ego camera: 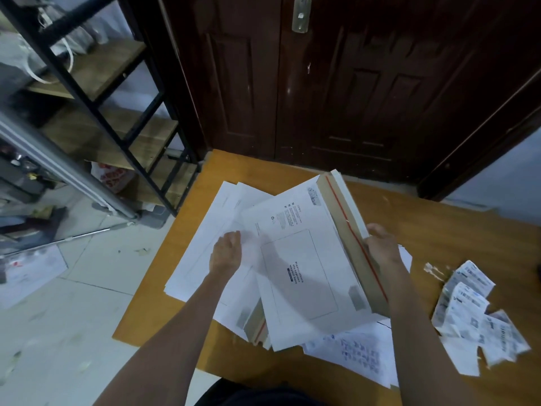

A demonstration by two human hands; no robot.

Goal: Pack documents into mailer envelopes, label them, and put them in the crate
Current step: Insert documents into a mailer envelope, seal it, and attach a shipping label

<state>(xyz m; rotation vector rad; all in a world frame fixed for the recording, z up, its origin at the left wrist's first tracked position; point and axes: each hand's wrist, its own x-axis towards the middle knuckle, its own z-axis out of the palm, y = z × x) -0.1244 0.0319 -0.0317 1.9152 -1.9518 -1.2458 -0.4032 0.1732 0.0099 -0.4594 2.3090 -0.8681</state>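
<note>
A white mailer envelope [298, 259] with a printed address box and an open brown flap with a red strip lies on top of a spread of white envelopes [210, 230] on the wooden table [453, 235]. My right hand [382, 246] grips the flap edge of the top envelope. Over the envelopes to its left, my left hand [227, 253] hovers with fingers relaxed, holding nothing. Handwritten document sheets [357, 356] stick out from under the pile near me. Printed shipping labels [474, 309] lie loose at the right. No crate is in view.
A dark wooden door [336, 83] stands right behind the table. A black metal shelf rack [117, 112] with wooden boards is at the left, over a tiled floor [73, 317] with scattered scraps. Small paper scraps [433, 269] lie by the labels.
</note>
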